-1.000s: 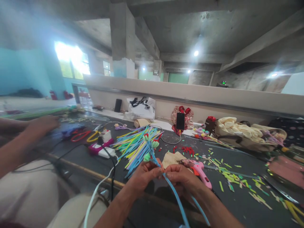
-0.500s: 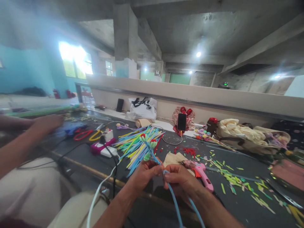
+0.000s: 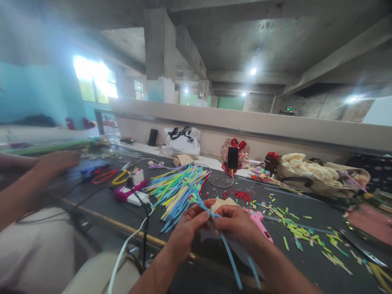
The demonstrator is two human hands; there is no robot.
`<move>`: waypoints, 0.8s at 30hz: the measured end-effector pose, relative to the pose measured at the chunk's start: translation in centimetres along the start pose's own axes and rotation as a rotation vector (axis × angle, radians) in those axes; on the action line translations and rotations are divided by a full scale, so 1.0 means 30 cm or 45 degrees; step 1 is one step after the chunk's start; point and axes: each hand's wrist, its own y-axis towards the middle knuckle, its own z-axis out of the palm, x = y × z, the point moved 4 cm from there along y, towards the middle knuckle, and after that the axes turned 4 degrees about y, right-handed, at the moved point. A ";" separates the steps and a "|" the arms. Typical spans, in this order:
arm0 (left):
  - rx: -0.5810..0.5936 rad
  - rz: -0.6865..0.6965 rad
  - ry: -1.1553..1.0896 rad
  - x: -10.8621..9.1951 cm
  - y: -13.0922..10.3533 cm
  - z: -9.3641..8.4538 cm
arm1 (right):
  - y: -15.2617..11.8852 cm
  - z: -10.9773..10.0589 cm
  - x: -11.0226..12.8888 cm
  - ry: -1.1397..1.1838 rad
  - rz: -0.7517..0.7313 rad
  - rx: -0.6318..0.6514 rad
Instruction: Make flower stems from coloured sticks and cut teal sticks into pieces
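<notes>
My left hand [image 3: 190, 226] pinches a light blue pipe cleaner stem [image 3: 204, 207] between thumb and fingers. At the stem's upper end sit small green and red fuzzy pieces [image 3: 192, 198]. My right hand [image 3: 234, 223] is closed on the same stem, just to the right of the left hand's fingertips. Two blue pipe cleaner ends [image 3: 229, 255] hang down below the right hand. Behind the hands lies a pile of loose pipe cleaners [image 3: 171, 192] in blue, yellow, white and purple. A pink glue gun [image 3: 261, 224] rests partly hidden behind my right hand.
Cut green and yellow bits [image 3: 301, 230] and red bits [image 3: 243, 197] are strewn to the right. At left are a power strip [image 3: 131, 195] with cords and scissors [image 3: 121, 175]. A co-worker's hand [image 3: 58, 163] is at far left. A phone [image 3: 232, 158] leans at the back.
The blue stem has turned, so its green and red pieces now face differently and sit lower. My right hand has shifted its grip slightly, and the hanging ends have swung.
</notes>
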 end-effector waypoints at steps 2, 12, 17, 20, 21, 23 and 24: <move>0.155 0.015 0.019 -0.011 -0.008 0.009 | -0.010 0.020 -0.007 0.321 0.108 0.132; -0.022 0.167 0.333 -0.079 -0.013 -0.013 | -0.025 0.062 -0.040 0.588 0.274 0.248; 0.049 0.077 0.438 -0.062 -0.016 -0.019 | -0.010 0.029 -0.059 0.209 0.141 0.113; -0.022 0.105 0.644 -0.047 -0.011 -0.028 | -0.023 0.002 -0.023 -0.486 -0.184 -0.161; -0.067 0.118 0.714 -0.043 -0.007 -0.032 | -0.033 0.003 -0.004 -0.800 -0.335 -0.256; -0.145 0.111 0.785 -0.034 0.003 -0.038 | -0.053 0.023 0.023 -1.366 -0.605 -0.359; -0.170 0.100 0.785 -0.031 0.008 -0.040 | -0.058 0.035 0.029 -1.548 -0.685 -0.364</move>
